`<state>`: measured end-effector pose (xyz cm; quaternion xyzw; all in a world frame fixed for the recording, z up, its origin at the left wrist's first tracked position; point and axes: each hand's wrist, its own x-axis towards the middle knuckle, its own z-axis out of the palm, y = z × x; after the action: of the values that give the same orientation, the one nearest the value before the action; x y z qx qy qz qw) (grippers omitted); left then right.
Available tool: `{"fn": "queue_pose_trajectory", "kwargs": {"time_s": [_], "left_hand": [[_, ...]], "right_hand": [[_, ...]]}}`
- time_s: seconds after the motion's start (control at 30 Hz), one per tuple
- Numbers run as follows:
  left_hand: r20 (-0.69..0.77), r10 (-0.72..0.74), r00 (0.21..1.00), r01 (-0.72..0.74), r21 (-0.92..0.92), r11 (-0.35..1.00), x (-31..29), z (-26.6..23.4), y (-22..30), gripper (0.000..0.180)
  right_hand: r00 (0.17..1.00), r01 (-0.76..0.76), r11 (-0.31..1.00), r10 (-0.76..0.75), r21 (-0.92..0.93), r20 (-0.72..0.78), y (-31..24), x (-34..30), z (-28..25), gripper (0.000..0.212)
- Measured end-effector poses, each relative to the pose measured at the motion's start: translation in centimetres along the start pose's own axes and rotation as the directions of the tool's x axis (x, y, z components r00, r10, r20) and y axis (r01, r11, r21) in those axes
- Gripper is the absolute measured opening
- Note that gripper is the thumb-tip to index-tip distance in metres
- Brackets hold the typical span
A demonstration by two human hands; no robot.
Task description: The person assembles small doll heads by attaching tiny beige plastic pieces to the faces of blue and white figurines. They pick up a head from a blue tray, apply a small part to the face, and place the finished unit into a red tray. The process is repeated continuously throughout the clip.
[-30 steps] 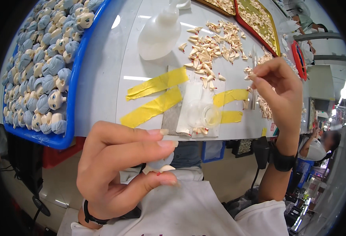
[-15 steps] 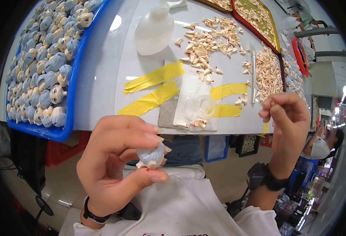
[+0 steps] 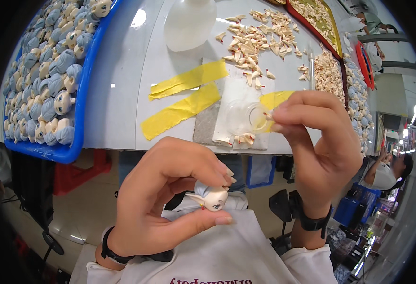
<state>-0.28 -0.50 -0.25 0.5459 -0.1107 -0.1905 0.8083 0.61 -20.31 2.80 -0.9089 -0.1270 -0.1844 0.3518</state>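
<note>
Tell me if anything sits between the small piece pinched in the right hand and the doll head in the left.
Nothing visible does. The right hand pinches a tiny pale piece above the table edge; the left hand holds the doll head lower down, with only open air between them.

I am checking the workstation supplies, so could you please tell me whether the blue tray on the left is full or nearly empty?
Full. The blue tray is crowded with small blue-haired doll heads from its near rim up to the picture's edge, and no bare floor shows between them.
</note>
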Motion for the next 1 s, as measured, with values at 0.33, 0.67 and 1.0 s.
{"fn": "queue_pose_trajectory", "kwargs": {"time_s": [0.33,0.67,1.0], "left_hand": [[0.188,0.167,0.968,-0.173,0.014,0.985,0.9,-1.0,-1.0,0.030],[-0.195,0.030,0.980,-0.052,-0.108,0.993,0.2,1.3,-0.8,0.050],[-0.098,0.160,0.982,-0.159,0.017,0.987,-0.6,-0.1,-2.2,0.053]], "right_hand": [[0.987,0.142,0.963,-0.155,-0.228,-0.042,-0.5,-0.1,0.7,0.022],[0.992,-0.082,0.908,0.116,0.411,-0.058,-3.3,-2.6,1.0,0.019],[0.992,-0.050,0.968,0.076,0.245,-0.098,-3.8,-3.1,2.1,0.023]]}}
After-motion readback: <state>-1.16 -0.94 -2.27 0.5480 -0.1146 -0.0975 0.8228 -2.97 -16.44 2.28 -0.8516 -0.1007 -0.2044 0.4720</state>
